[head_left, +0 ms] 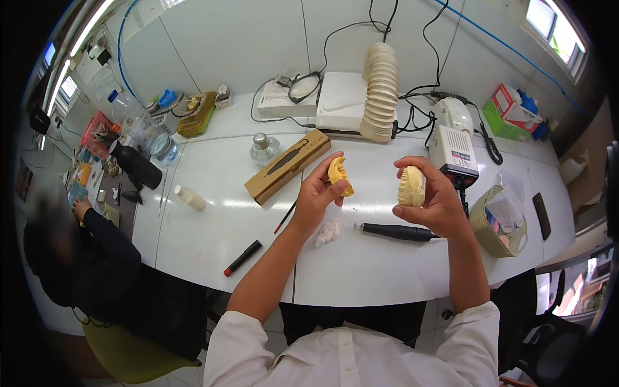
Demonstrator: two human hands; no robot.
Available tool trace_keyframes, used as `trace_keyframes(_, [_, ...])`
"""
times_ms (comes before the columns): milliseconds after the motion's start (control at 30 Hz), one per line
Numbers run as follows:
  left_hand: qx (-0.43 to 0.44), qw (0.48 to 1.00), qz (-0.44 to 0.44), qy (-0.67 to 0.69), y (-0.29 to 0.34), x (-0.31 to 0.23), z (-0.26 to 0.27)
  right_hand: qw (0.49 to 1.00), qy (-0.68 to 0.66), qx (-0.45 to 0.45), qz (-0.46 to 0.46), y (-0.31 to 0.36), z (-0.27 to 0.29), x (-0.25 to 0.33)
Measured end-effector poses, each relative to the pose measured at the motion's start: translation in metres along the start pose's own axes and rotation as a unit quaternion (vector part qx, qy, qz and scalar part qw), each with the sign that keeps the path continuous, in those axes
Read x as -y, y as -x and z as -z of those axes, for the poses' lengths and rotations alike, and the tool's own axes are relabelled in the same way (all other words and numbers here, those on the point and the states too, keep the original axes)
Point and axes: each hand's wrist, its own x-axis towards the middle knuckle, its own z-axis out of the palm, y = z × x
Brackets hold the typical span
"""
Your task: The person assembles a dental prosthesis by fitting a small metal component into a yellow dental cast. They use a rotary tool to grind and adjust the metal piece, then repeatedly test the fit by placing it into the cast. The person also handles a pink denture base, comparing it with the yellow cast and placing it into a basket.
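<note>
Above the white table, my left hand (pixel 317 198) grips a yellow dental cast (pixel 338 174), its row of teeth turned to the right. Facing it, my right hand (pixel 436 203) holds a cream-coloured dental cast (pixel 411 186) between thumb and fingers, teeth toward the left. A gap separates the two casts. On the table below my right hand lies a black rotary handpiece (pixel 396 232) with a small metal tip. Between my forearms rests a small heap of whitish pieces (pixel 328 233). Beside my left forearm are a thin brush-like stick (pixel 285 217) and a black marker with a red end (pixel 242 258).
Behind my left hand are a long cardboard box (pixel 287 166) and a glass bottle (pixel 264 150). A ribbed hose (pixel 379 90) stands at the back. On the right are a control box (pixel 453 155), a woven basket (pixel 500 222) and a phone (pixel 541 216). Another person (pixel 97 251) sits at left.
</note>
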Motion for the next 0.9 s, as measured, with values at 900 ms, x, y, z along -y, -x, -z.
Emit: trace_keyframes(900, [0.111,0.994,0.002,0.001,0.026,-0.006,-0.028,0.996,0.037,0.051,0.065,0.001,-0.009,-0.041])
